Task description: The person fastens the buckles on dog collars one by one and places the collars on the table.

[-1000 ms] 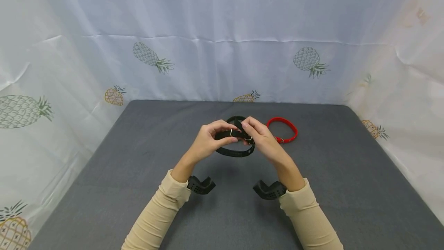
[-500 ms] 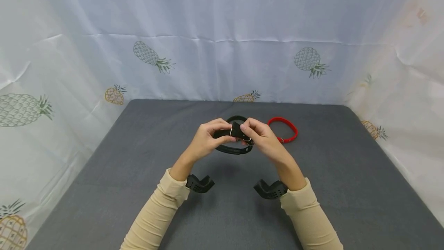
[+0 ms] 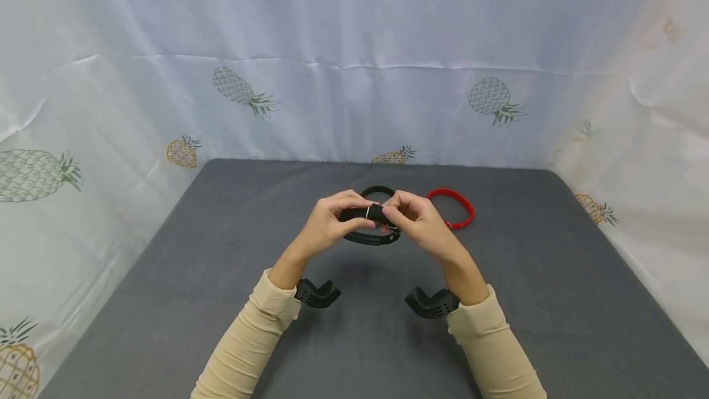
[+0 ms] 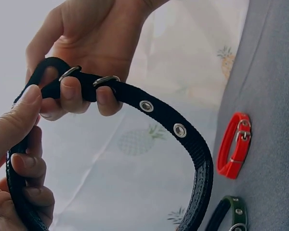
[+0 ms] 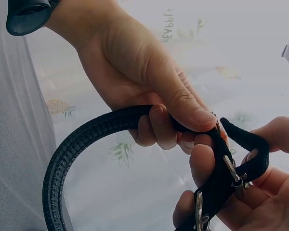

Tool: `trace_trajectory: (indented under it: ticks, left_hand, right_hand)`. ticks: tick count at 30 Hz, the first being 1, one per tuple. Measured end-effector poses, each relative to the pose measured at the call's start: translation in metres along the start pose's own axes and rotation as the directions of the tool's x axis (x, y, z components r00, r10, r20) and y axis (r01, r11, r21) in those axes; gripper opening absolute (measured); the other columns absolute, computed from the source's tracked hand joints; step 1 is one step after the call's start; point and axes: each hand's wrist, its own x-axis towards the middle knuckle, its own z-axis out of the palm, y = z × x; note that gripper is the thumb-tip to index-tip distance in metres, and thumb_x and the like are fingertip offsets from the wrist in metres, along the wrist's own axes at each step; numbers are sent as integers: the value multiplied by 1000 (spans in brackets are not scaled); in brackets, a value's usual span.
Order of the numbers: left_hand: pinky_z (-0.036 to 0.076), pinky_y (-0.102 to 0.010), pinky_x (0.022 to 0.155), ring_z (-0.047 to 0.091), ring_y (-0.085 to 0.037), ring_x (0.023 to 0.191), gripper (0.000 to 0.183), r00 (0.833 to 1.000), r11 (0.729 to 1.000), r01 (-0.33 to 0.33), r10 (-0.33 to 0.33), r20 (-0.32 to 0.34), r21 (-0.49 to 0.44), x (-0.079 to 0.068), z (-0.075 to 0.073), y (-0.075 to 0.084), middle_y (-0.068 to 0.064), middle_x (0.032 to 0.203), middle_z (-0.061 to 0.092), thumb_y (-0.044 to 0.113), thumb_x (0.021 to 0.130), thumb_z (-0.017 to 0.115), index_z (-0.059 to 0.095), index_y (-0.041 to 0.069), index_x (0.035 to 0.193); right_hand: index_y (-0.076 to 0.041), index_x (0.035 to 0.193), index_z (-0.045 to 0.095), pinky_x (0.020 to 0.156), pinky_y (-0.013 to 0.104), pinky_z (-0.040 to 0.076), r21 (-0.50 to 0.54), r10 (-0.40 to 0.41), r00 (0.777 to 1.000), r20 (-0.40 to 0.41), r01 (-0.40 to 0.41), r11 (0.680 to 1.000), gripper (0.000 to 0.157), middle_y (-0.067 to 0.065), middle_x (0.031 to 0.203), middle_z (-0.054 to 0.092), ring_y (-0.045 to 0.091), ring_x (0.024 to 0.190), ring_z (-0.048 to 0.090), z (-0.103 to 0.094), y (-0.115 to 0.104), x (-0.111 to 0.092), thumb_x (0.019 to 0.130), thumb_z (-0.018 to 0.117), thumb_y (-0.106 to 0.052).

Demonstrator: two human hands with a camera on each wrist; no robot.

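Observation:
Both hands hold a black dog collar (image 3: pixel 372 239) near the middle of the table, its band hanging in a wide loop below them. My left hand (image 3: pixel 335 217) grips the band on the left, next to a metal buckle (image 5: pixel 231 169). Thumb and fingers of my right hand (image 3: pixel 418 217) pinch the strap end to the right of the buckle. In the right wrist view the strap end (image 5: pixel 260 153) bends into a small loop beside the buckle. Metal eyelets (image 4: pixel 179 130) show along the band in the left wrist view. Fingers partly hide the buckle area in the head view.
A red collar (image 3: pixel 458 225), buckled into a ring, lies on the grey table (image 3: pixel 532 263) just right of my right hand. A green collar (image 4: pixel 239 207) lies beyond the hands. A white pineapple-print curtain (image 3: pixel 354 109) surrounds the table's back and sides.
The strap end, standing up above the buckle earlier, has bent over and now sits lower and flatter by the buckle. Both hands stay almost in place, still holding the black collar.

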Motion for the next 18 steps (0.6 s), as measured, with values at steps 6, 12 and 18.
trace_trajectory:
  ticks: [6, 12, 18]
  left_hand:
    - [54, -24, 74, 60, -5, 90, 30, 1000, 1000, -5, 5, 16, 21, 0, -1, -1, -19, 98, 67, 6, 80, 75, 70, -4, 108]
    - [53, -23, 73, 59, -5, 88, 31, 1000, 1000, -2, 1, 25, 31, 0, -1, 0, -17, 98, 67, 3, 80, 75, 70, -4, 110]
    - [50, -22, 73, 57, -5, 86, 30, 999, 998, -16, 14, 30, 62, -2, 0, 0, -17, 98, 68, 0, 79, 74, 70, -3, 109]
  right_hand:
    - [6, 84, 51, 73, 28, 49, -25, -43, 999, 7, 44, 999, 20, -6, 88, 61, 10, 78, 62, 0, 2, 1, 99, 50, -7]
    - [6, 83, 50, 73, 27, 50, -14, -79, 996, 27, 80, 997, 23, -3, 84, 59, 12, 75, 61, 1, 4, 2, 99, 51, -9]
    - [7, 85, 50, 69, 29, 52, 11, -43, 999, -8, 43, 999, 20, -5, 79, 59, 18, 67, 60, 4, 6, 2, 97, 55, -8]
